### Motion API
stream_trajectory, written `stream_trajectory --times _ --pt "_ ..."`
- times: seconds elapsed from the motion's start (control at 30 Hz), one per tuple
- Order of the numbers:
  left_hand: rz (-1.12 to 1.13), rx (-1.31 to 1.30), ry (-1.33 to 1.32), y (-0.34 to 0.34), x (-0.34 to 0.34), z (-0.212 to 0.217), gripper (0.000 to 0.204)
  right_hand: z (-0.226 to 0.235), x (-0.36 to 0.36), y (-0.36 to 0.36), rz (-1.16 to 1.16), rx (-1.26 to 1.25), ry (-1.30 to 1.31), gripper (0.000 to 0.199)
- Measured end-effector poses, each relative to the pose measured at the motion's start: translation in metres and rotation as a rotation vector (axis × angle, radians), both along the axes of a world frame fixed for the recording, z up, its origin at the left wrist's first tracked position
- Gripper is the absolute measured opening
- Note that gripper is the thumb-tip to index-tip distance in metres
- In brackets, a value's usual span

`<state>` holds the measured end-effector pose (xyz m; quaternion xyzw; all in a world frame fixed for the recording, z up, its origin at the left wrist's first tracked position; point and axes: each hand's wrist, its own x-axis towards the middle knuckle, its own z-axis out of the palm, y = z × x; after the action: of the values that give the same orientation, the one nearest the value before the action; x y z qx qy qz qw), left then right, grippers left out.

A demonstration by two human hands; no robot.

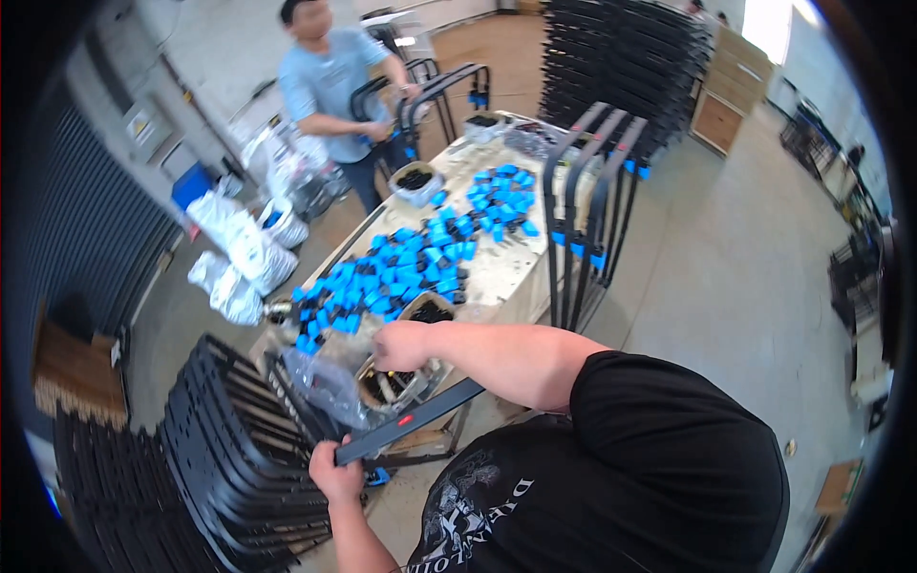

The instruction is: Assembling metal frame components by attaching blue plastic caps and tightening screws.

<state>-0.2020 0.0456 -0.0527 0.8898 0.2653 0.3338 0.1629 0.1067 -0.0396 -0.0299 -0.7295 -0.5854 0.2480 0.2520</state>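
Observation:
My left hand (pixel 336 470) is wrapped round the near end of a black metal frame (pixel 420 418), whose flat bar bears a small red mark. The bar slants up to the right, in front of my body. Over a box of small parts (pixel 387 384) at the near end of the table hovers my right hand (pixel 401 346), its fingers curled in. Whatever those fingers hold, if anything, is hidden. Just beyond it stands another box with black small parts (pixel 428 309). Many blue and black plastic pieces (pixel 401 267) lie heaped along the table (pixel 511 277).
Stacked black frames (pixel 224 449) stand at the near left, beside a clear plastic bag (pixel 330 382). More upright frames (pixel 587 205) lean at the table's right side. Across the table a person in a blue shirt (pixel 334 86) handles another frame. White sacks (pixel 239 248) rest on the floor at left.

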Motion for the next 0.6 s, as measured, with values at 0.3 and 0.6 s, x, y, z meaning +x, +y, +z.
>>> stream_trajectory --times 0.3,0.6 --pt "-0.008 0.017 0.057 -0.099 0.072 0.036 0.031 0.034 0.124 -0.312 -0.403 -0.008 0.137 0.044" --pt "-0.225 -0.164 0.41 -0.233 0.255 0.131 0.019 -0.008 0.253 -0.48 -0.946 0.448 0.196 0.04"
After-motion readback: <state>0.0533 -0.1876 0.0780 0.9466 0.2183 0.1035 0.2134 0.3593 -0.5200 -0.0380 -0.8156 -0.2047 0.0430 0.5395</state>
